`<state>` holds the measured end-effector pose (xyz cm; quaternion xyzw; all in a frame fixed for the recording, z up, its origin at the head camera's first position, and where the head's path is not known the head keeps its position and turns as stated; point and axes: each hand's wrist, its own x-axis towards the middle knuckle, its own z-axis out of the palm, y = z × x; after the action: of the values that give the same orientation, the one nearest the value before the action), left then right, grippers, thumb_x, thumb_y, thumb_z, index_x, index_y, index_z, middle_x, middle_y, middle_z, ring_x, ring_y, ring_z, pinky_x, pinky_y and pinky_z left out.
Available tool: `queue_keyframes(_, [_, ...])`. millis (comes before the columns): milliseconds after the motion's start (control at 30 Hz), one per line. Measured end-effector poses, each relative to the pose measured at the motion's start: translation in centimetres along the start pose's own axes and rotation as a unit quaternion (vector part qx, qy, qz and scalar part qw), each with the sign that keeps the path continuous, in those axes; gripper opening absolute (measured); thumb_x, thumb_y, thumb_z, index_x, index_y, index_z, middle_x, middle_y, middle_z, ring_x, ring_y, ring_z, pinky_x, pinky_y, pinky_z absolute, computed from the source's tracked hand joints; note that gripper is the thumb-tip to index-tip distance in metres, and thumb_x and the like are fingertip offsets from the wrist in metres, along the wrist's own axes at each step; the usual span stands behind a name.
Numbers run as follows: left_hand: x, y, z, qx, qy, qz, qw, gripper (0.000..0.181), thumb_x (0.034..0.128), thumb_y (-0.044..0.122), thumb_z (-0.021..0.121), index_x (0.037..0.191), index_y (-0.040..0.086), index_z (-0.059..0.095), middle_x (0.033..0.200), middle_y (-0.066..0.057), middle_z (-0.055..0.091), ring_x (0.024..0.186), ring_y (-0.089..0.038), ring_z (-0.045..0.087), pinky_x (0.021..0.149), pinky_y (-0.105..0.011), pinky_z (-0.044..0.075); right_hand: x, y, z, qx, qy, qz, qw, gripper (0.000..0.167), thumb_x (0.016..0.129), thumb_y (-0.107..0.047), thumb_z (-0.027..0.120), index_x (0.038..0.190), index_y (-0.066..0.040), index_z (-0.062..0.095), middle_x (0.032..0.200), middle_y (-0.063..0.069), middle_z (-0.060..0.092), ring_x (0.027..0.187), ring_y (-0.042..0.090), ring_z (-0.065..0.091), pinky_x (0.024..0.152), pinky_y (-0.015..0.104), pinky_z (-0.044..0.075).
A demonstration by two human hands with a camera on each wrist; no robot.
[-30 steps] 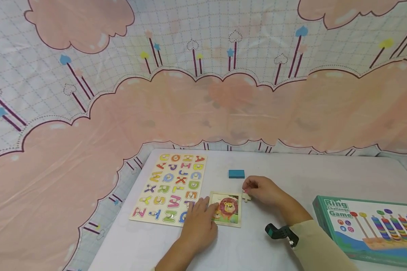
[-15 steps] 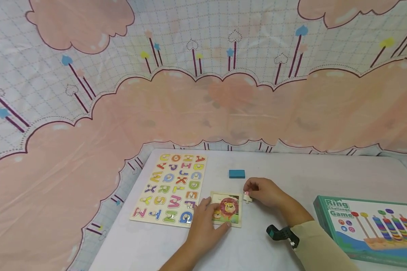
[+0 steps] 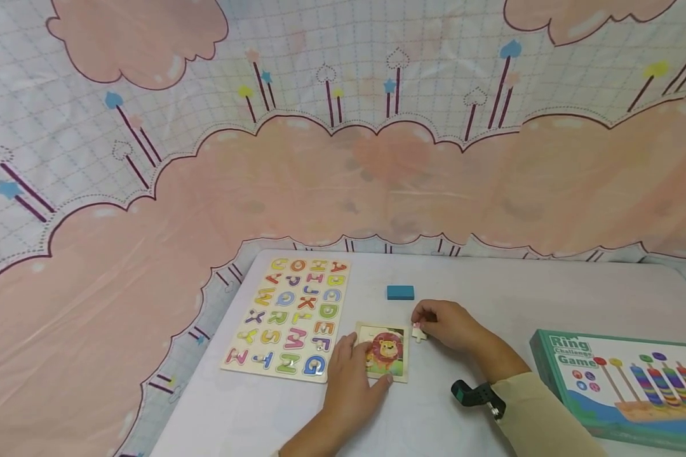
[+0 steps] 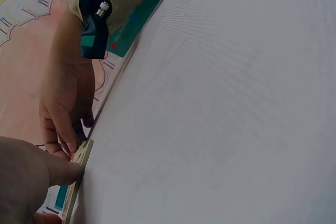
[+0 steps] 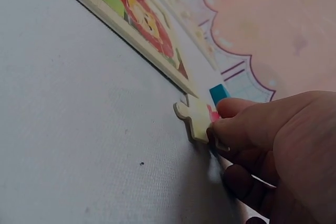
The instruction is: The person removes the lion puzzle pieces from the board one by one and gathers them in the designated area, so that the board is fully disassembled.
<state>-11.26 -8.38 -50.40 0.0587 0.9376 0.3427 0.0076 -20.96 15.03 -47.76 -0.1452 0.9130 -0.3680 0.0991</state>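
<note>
A small square jigsaw puzzle board [image 3: 399, 365] with a lion picture lies on the table. My left hand [image 3: 351, 381] holds it at the left side, the thumb at its near edge and a finger touching the picture. Just right of the board, my right hand [image 3: 443, 322] pinches a pale jigsaw piece [image 5: 198, 121] between thumb and fingers. The piece has a knob on one side and some pink on its face; its far part is hidden by the fingertips. In the left wrist view, the left thumb [image 4: 63, 171] rests against the board's edge.
A wooden alphabet board [image 3: 286, 320] with colourful letters lies left of the puzzle. Behind stands a blue block [image 3: 400, 292]. A green-edged Ring Challenge Game box [image 3: 623, 387] lies at the right. A patterned cloth hangs behind the white table [image 3: 491, 285].
My left hand has shifted right, its thumb moving onto the puzzle board's near edge and uncovering the letter G. My right hand keeps the jigsaw piece in nearly the same place, slightly lower at first.
</note>
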Motion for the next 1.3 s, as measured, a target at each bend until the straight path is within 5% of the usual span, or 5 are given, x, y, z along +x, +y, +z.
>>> queue_keyframes(533, [0.6, 0.7, 0.2, 0.000, 0.013, -0.013, 0.9998, 0.069, 0.0879, 0.034, 0.088, 0.142, 0.004, 0.058, 0.159, -0.014, 0.036, 0.148, -0.033, 0.034, 0.121, -0.056, 0.035, 0.2, 1.3, -0.6, -0.045, -0.016, -0.039, 0.9981, 0.014, 0.093, -0.011, 0.081, 0.100, -0.021, 0.074, 0.097, -0.008, 0.066, 0.094, 0.016, 0.058, 0.091, 0.043, 0.052])
queue_keyframes(1133, [0.7, 0.9, 0.4, -0.016, 0.005, -0.024, 0.9996, 0.069, 0.0865, 0.034, 0.089, 0.141, 0.005, 0.057, 0.157, -0.013, 0.035, 0.145, -0.034, 0.032, 0.120, -0.057, 0.033, 0.1, 1.8, -1.5, -0.007, -0.039, -0.024, 0.9989, 0.014, 0.094, -0.010, 0.080, 0.105, -0.016, 0.074, 0.096, -0.005, 0.066, 0.094, 0.018, 0.058, 0.089, 0.039, 0.053])
queue_keyframes(1300, [0.6, 0.9, 0.3, -0.029, 0.000, -0.031, 0.9991, 0.069, 0.0875, 0.036, 0.087, 0.142, 0.008, 0.056, 0.166, -0.016, 0.028, 0.156, -0.041, 0.022, 0.125, -0.065, 0.023, 0.4, 1.6, -1.7, 0.007, -0.051, -0.025, 0.9983, 0.012, 0.095, -0.011, 0.078, 0.106, -0.014, 0.074, 0.095, -0.003, 0.065, 0.093, 0.018, 0.057, 0.084, 0.037, 0.052])
